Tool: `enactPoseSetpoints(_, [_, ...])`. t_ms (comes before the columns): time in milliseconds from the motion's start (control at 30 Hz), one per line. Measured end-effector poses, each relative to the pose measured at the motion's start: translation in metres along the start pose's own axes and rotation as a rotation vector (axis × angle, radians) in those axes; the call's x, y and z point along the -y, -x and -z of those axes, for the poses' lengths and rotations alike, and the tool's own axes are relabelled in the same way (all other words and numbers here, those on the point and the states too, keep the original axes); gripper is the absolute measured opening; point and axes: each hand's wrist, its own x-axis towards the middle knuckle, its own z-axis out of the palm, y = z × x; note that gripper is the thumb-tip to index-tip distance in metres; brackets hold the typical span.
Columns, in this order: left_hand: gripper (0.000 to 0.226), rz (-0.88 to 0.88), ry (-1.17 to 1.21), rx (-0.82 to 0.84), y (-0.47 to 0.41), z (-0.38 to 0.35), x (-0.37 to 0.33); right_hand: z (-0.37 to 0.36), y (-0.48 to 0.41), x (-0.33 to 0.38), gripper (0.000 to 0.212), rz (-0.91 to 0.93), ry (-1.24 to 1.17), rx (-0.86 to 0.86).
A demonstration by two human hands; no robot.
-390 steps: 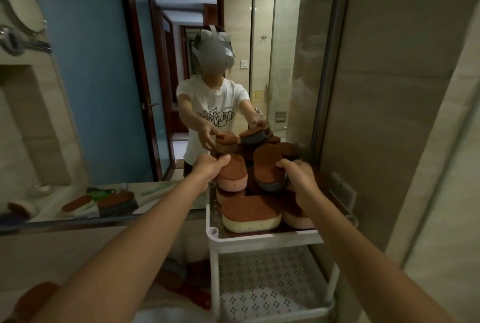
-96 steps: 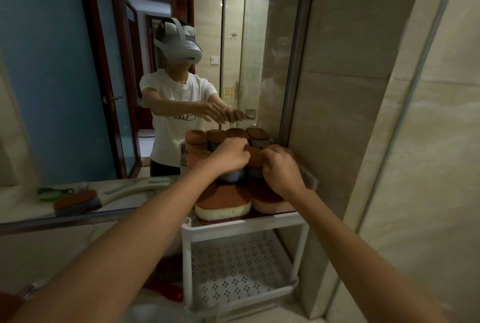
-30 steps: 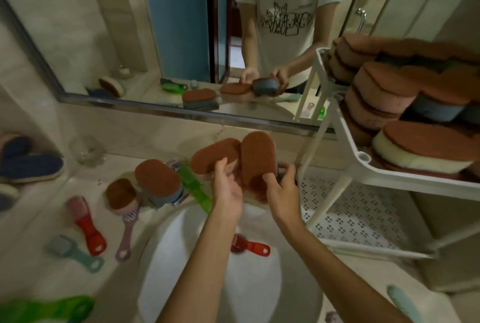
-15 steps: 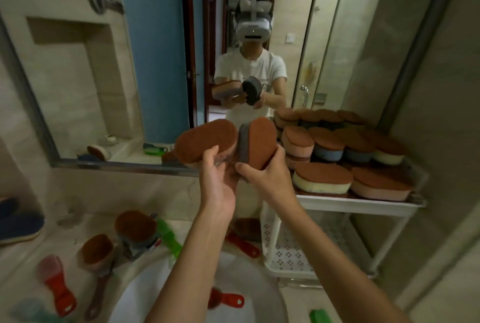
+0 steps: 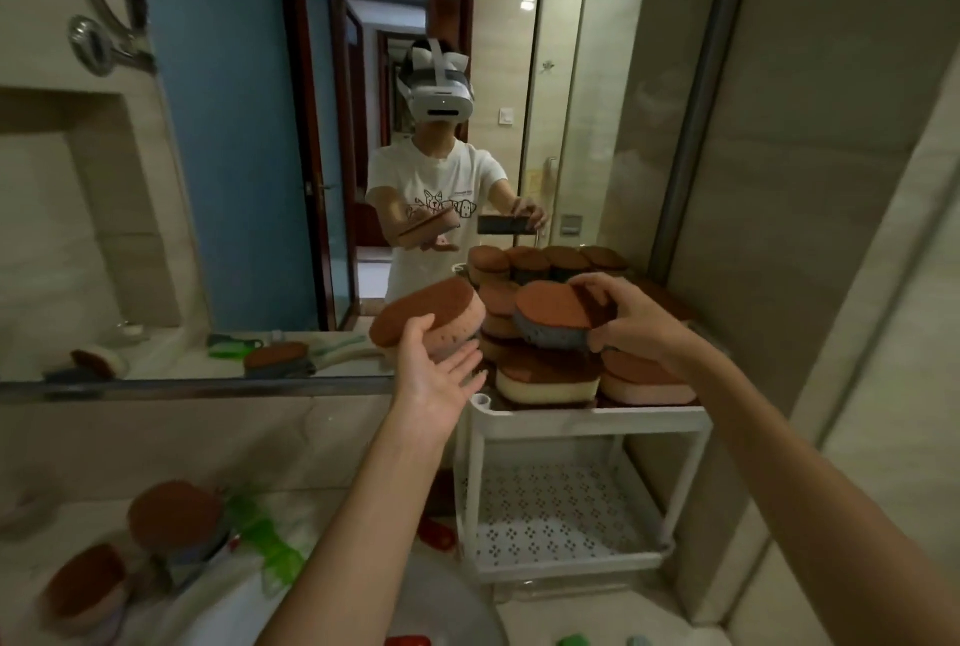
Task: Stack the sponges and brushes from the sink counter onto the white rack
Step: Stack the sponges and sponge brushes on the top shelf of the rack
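Observation:
The white rack (image 5: 587,417) stands right of the sink, and its top shelf is piled with several brown-topped sponges (image 5: 545,377). My left hand (image 5: 434,375) is palm up just left of the pile. A pink sponge with a brown top (image 5: 428,315) lies tilted on its straight fingers, the thumb against its side. My right hand (image 5: 623,315) grips a grey sponge with a brown top (image 5: 553,323) from the right, holding it over the pile.
The rack's perforated lower shelf (image 5: 561,510) holds nothing. On the counter at lower left lie brown-topped scrubbers (image 5: 174,515), a green brush (image 5: 265,541) and a red-handled brush (image 5: 436,533). The sink basin (image 5: 415,609) is below my arms. A mirror covers the wall behind.
Both hands lifted a sponge each from the counter by the sink and carried them right to the rack's top shelf. The sponges are now apart.

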Motion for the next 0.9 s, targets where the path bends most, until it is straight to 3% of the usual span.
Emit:
enactPoseSetpoints(133, [0.064, 0.039, 0.033, 0.010, -0.005, -0.002, 0.017, -0.004, -0.001, -0.012, 0.065, 0.055, -0.034, 0.086])
enactPoseSetpoints(467, [0.056, 0.010, 0.039, -0.012, -0.013, -0.002, 0.026, -0.025, -0.010, -0.019, 0.065, 0.097, 0.017, 0.052])
enactPoseSetpoints(800, [0.056, -0.006, -0.011, -0.020, -0.011, -0.003, 0.027, -0.037, -0.007, -0.029, 0.060, 0.118, 0.259, -0.028])
enactPoseSetpoints(900, [0.044, -0.082, -0.085, -0.052, -0.008, -0.005, 0.028, -0.037, -0.003, -0.025, 0.063, 0.139, 0.299, -0.057])
